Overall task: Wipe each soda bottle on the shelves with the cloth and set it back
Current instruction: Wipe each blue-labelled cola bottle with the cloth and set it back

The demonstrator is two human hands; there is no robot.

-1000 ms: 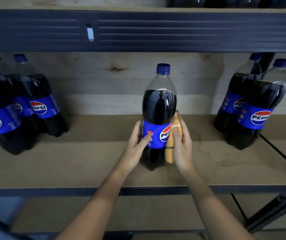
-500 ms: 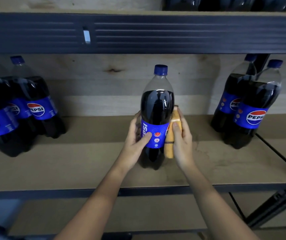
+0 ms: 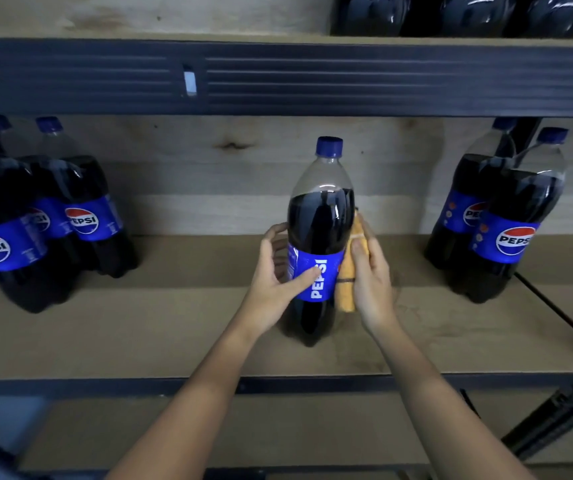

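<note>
- Since a second ago the bottle (image 3: 319, 237) has turned between the hands: the round logo that faced out has swung away, and the white lettering now runs up the front of the blue label.
- The left hand (image 3: 278, 282) is curled around the bottle's left side, thumb laid across the label, fingers wrapping behind it.
- The right hand (image 3: 371, 278) presses a folded orange cloth (image 3: 347, 275) against the bottle's right side, thumb and fingers closed over the cloth.
- The bottle stands upright on the middle of the wooden shelf (image 3: 174, 327), its blue cap on.
- More bottles (image 3: 53, 216) cluster at the left of the shelf, and two others (image 3: 499, 220) stand at the right, well apart from the one in hand.
</note>
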